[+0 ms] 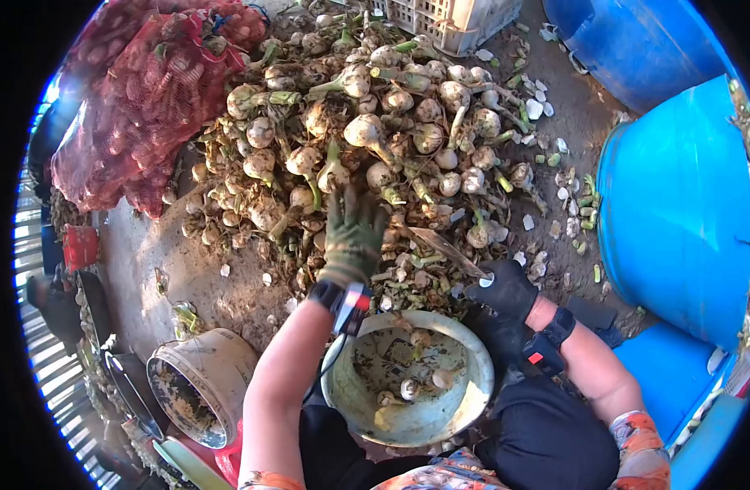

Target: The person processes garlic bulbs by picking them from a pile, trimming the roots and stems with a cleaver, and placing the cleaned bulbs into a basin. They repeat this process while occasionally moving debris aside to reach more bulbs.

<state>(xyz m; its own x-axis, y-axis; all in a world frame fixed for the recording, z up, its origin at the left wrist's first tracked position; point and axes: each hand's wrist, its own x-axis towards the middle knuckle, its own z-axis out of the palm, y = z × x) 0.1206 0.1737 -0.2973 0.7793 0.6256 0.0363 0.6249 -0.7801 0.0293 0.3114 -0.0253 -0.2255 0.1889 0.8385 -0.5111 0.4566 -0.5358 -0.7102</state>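
Large heap of garlic bulbs (363,131) spread over the floor (228,298), stalks left on many; bulbs and roots are seen caked with soil. Left hand (354,241), gloved in green, is placed at the heap's near edge, just beside a bulb with its stalk on (334,175). Its fingers are extended and slightly parted; whether that bulb is touched cannot be told. Knife (444,249) is gripped in the dark-gloved right hand (507,290), fingers closed round the handle, blade angled over the heap's near edge.

Basin (487,359) is set between the knees, near the floor's near edge; a few bulbs (409,389) are held in it, apparently without long stalks. Cut stalk pieces (589,202) are scattered on the floor off the heap's right edge.

Progress: only a small share judged done, going by the few bulbs in the basin; most of the heap judged still uncut. Net sacks (146,106) are stood at the heap's far left corner, a blue tub (677,212) beyond its right edge. A bucket (220,359) is tipped on its side, left of the basin.
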